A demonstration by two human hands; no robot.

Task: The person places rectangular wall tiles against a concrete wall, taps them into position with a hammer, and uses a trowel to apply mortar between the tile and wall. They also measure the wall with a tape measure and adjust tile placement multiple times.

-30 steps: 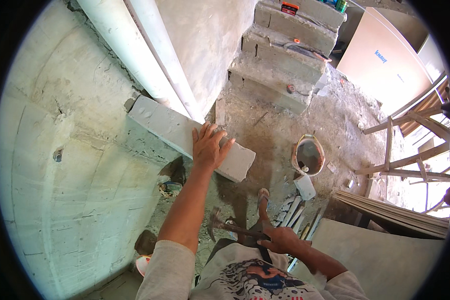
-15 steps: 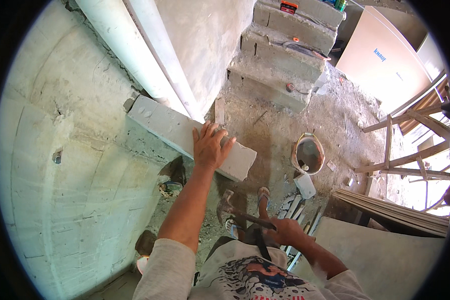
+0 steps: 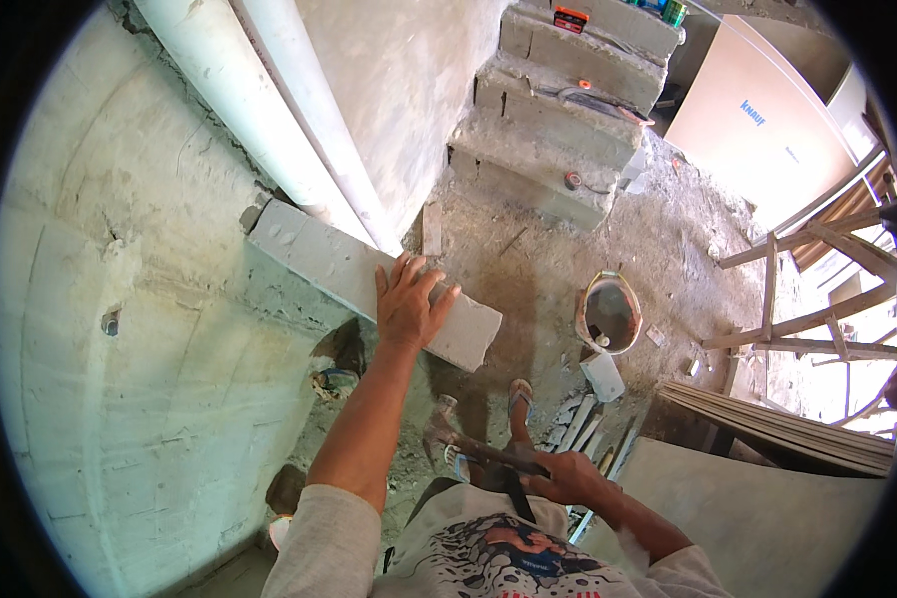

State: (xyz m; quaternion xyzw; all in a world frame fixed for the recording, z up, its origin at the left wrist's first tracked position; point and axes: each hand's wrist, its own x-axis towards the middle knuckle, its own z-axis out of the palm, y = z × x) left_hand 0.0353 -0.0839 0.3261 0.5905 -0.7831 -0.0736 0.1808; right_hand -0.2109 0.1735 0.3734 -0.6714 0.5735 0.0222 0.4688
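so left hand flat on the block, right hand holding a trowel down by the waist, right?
Not a trowel: the head view shows the right hand gripping a hammer by the waist. The left hand does lie flat on the block.

A: What carried everything?
B: A rough, dusty grey concrete floor (image 3: 658, 239) did.
A: What lay directly on it?
B: A round, mortar-caked bucket (image 3: 609, 313) stood there, a small pale rectangular block (image 3: 602, 377) just beside it. Grey concrete steps (image 3: 558, 110) rose from the far side.
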